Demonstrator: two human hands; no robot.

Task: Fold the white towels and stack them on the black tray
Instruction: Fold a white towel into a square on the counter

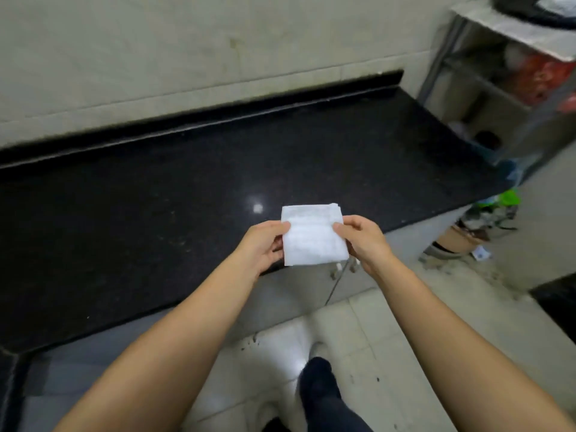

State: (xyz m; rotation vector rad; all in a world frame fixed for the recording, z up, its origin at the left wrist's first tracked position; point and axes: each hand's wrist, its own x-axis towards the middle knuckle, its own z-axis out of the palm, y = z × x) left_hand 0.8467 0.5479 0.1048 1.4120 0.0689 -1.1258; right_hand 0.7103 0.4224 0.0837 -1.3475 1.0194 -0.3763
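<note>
Pinching folded white towel point(313, 236) at opposite edges, left hand point(265, 244) and right hand point(363, 240), above black bench point(156, 198) edge.

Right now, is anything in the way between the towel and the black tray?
The tray is not in view, so the path cannot be judged. The left hand and right hand pinch the folded white towel over the black counter edge, with nothing between hands and towel.

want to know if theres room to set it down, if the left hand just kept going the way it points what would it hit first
The left hand points up-right into the folded white towel it already holds. Beyond that, bare black counter, then the wall. Depth is unclear.
</note>
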